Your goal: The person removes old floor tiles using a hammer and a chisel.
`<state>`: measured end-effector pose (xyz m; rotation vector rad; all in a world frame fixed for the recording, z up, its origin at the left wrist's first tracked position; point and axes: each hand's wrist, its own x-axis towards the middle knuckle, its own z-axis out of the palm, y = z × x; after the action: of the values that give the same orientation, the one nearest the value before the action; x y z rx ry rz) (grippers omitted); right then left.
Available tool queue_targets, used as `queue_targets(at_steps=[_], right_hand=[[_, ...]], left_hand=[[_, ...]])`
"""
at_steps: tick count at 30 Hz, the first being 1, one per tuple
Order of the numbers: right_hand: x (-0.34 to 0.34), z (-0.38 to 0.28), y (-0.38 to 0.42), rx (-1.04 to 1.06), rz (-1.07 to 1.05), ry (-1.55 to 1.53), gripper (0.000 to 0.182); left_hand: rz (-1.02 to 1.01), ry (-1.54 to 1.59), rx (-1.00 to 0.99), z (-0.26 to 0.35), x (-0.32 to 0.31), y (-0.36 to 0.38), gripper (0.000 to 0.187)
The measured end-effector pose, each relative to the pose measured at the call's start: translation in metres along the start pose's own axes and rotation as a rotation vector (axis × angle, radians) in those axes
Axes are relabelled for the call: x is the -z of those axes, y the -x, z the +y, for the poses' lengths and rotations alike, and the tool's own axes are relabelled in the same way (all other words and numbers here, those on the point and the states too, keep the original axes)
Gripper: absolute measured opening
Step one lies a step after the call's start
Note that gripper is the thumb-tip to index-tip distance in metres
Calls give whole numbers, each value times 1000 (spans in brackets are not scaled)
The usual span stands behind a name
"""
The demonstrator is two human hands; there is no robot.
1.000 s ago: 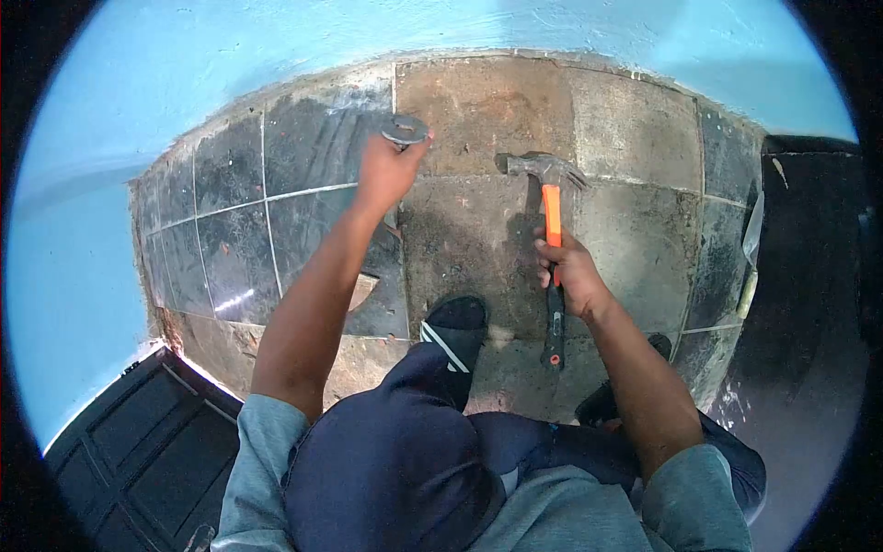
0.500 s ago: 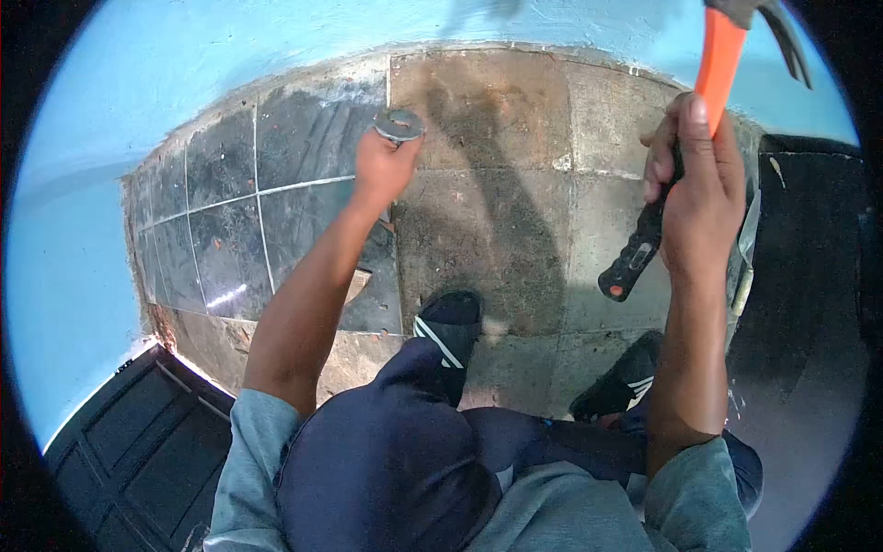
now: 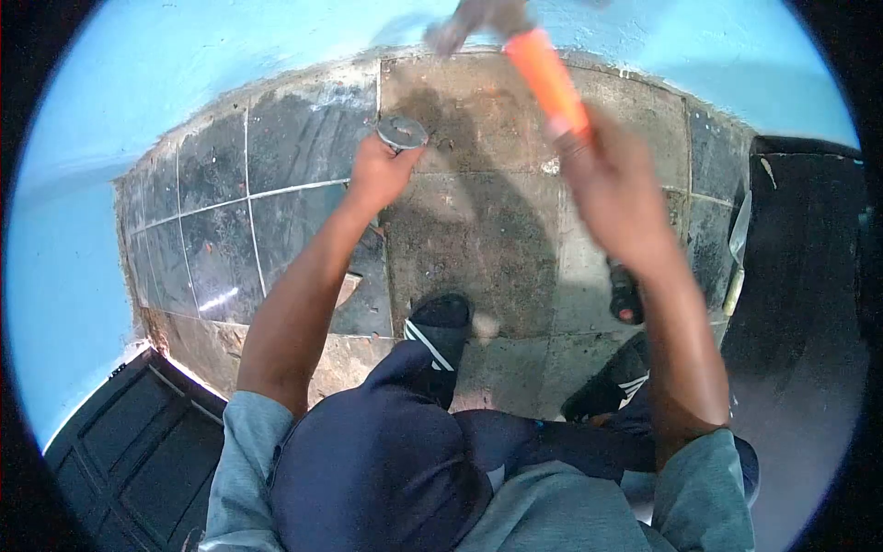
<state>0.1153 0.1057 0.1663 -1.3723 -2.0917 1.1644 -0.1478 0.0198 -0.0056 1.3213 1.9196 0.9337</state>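
My left hand (image 3: pixel 380 175) is closed around a grey tool with a flat round top (image 3: pixel 402 132); its lower part is hidden by my fingers and angle of view. It is over the border between the dark tiles (image 3: pixel 213 164) and a bare brownish patch of floor (image 3: pixel 471 230). My right hand (image 3: pixel 621 198), blurred by motion, grips a claw hammer (image 3: pixel 549 85) with an orange and black handle. The hammer's head is smeared, up and to the right of the grey tool and apart from it. The black handle end shows below my wrist.
A light blue wall (image 3: pixel 248 41) runs along the floor's far edge. A broken tile piece (image 3: pixel 349 288) lies under my left forearm. My sandalled feet (image 3: pixel 441 336) stand on the floor. A dark panelled door (image 3: pixel 138 442) is lower left, a black surface (image 3: pixel 796 294) at right.
My right hand has swung the hammer left and inward from the upper right, its head now nearer the grey tool. My left hand keeps its hold in nearly the same place.
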Motion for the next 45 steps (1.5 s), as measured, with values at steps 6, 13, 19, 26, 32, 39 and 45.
queue_targets(at_steps=[6, 13, 19, 26, 32, 39, 45], right_hand=[[33, -36, -21, 166, 551, -483, 38], [-71, 34, 14, -296, -287, 147, 41], [-67, 87, 39, -366, -255, 42, 45], [-68, 106, 40, -470, -202, -54, 47], [-50, 86, 29, -411, -116, -126, 48], [-1, 13, -4, -295, 87, -348, 46], [-37, 8, 8, -181, -19, 3, 41]], left_hand=[[-18, -65, -27, -10, -2, -2, 20], [44, 11, -5, -2, 1, -3, 19], [79, -65, -125, -6, -2, 4, 21], [165, 61, -29, -2, -13, 8, 17], [221, 12, -10, -1, 1, 9, 19], [82, -49, -1, 2, -17, 2, 19], [65, 34, -88, 8, -19, 13, 18]])
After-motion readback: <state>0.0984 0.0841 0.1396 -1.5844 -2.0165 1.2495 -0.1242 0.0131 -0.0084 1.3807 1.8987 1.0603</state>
